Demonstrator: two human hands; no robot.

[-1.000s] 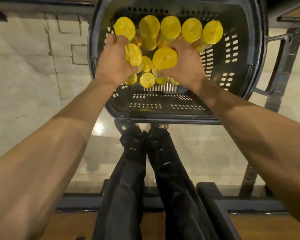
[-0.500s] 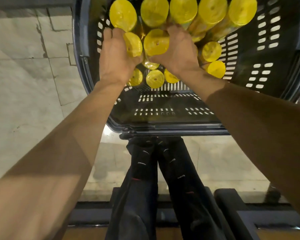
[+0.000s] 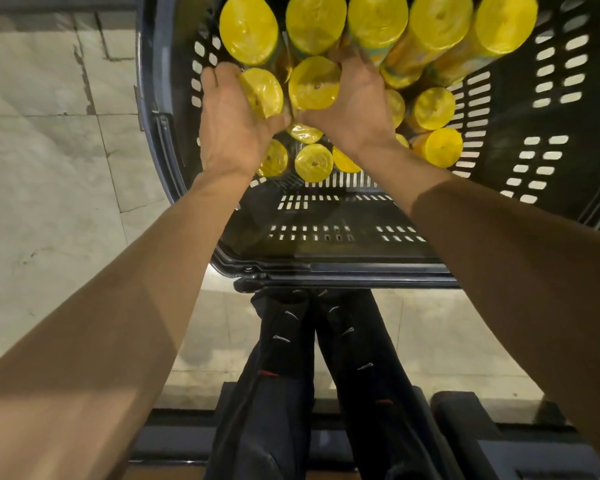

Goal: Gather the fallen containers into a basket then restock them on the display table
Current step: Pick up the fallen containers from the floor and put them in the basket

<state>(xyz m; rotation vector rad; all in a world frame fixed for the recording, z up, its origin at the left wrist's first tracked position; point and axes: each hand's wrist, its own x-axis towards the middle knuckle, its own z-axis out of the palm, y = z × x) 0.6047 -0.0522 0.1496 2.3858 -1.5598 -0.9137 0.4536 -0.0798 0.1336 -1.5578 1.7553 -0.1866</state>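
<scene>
A black slotted plastic basket [image 3: 548, 109] stands on the floor in front of me. Several tall containers with yellow lids stand packed inside it, a back row [image 3: 437, 22] rising highest and lower ones [image 3: 314, 162] near the front. My left hand [image 3: 232, 123] grips one yellow-lidded container [image 3: 262, 91] from the left side. My right hand [image 3: 355, 105] grips the neighbouring container [image 3: 314, 83] from the right side. Both hands are inside the basket, thumbs nearly touching between the two containers.
Pale stone floor tiles [image 3: 49, 150] lie to the left of the basket. My dark-trousered legs [image 3: 312, 375] are below the basket's near rim [image 3: 343, 275]. A dark metal frame [image 3: 458, 431] with a wooden strip runs along the bottom edge.
The view has moved closer to the basket, which now fills the top of the frame. Both hands keep their hold on the two containers and sit slightly higher among the lids.
</scene>
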